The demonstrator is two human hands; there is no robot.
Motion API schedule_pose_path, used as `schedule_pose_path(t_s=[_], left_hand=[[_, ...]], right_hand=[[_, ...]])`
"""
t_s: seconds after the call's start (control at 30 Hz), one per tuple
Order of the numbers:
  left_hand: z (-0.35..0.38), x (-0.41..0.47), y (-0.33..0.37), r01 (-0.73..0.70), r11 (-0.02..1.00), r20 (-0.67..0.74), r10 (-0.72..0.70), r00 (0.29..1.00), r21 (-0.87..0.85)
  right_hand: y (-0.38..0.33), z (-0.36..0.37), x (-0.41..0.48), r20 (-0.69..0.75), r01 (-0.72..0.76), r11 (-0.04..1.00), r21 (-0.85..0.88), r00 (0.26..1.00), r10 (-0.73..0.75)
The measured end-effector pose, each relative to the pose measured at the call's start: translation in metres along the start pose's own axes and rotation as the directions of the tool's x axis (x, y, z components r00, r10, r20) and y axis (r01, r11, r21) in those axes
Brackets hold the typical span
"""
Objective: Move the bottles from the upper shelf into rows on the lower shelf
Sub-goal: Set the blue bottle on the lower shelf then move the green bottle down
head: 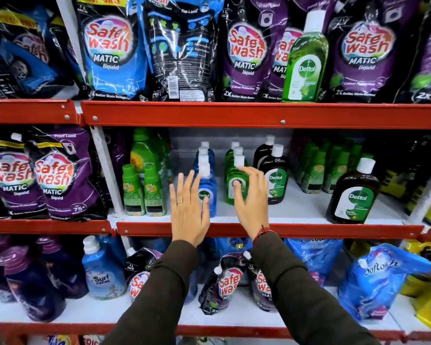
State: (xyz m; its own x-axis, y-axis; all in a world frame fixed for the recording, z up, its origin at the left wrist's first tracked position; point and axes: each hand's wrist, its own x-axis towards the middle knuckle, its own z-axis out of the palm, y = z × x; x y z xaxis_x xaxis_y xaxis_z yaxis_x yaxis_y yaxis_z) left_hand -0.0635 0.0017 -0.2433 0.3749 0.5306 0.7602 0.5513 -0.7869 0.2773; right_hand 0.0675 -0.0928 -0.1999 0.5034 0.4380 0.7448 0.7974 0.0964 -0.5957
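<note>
Head view looks at red-edged store shelving, and both hands are spread open with fingers apart, clamped on nothing: the left hand (pixel 189 207) hovers in front of the blue Dettol bottle (pixel 207 195) at the head of a blue row, and the right hand (pixel 250 195) sits in front of the green Dettol bottle (pixel 234 185) leading a green row just beside it, whether fingertips actually touch plastic I cannot tell. One bottle remains to shift, by my reading: a tall green Dettol bottle (pixel 306 58) with a white cap stands upright on the upper shelf (pixel 234 113), wedged among purple pouches. It looks like rigid, smooth plastic filled with liquid, so probably moderately heavy and a little slick (the glossy label offers no extra grip); the flat waist below the shoulder seems the sensible place to wrap the fingers, rather than the narrow cap. On the lower shelf (pixel 296 230) two brown Dettol bottles (pixel 274 178) form a third row, and a larger brown Dettol bottle (pixel 353 195) stands well apart to the right. Readable print includes "Safe wash MATIC liquid", "2X Better Stain Removal" and "Colour Protection" on the pouches (pixel 112 48), "Front Load" on a purple pack, and "Surf excel" and "Softouch" lower down.
</note>
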Motion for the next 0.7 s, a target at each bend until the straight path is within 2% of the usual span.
schedule_pose_path(t_s=[0.17,0.33,0.43,0.53,0.63,0.7], left_hand=[[-0.016,0.047,0.052,-0.119,0.992,-0.160,0.110,0.981,-0.050],[-0.033,0.100,0.098,-0.181,0.984,-0.293,0.173,0.940,0.000],[-0.039,0.128,0.115,-0.178,0.982,-0.305,0.189,0.933,0.063],[-0.036,0.146,0.118,-0.150,0.979,-0.298,0.187,0.936,0.141],[-0.030,0.152,0.115,-0.137,0.973,-0.281,0.187,0.941,0.187],[-0.029,0.152,0.113,-0.149,0.968,-0.283,0.203,0.937,0.203]], right_hand=[[-0.018,-0.044,0.034,-0.230,0.094,0.983,-0.158,0.965,-0.129],[-0.041,-0.092,0.087,-0.362,0.195,0.972,-0.128,0.904,-0.229],[-0.051,-0.115,0.126,-0.400,0.221,0.969,-0.108,0.883,-0.246],[-0.058,-0.132,0.163,-0.333,0.135,0.986,-0.095,0.930,-0.159],[-0.059,-0.147,0.191,-0.137,-0.020,1.000,-0.019,0.990,0.017],[-0.059,-0.155,0.205,-0.019,-0.129,0.991,0.021,0.991,0.130]])
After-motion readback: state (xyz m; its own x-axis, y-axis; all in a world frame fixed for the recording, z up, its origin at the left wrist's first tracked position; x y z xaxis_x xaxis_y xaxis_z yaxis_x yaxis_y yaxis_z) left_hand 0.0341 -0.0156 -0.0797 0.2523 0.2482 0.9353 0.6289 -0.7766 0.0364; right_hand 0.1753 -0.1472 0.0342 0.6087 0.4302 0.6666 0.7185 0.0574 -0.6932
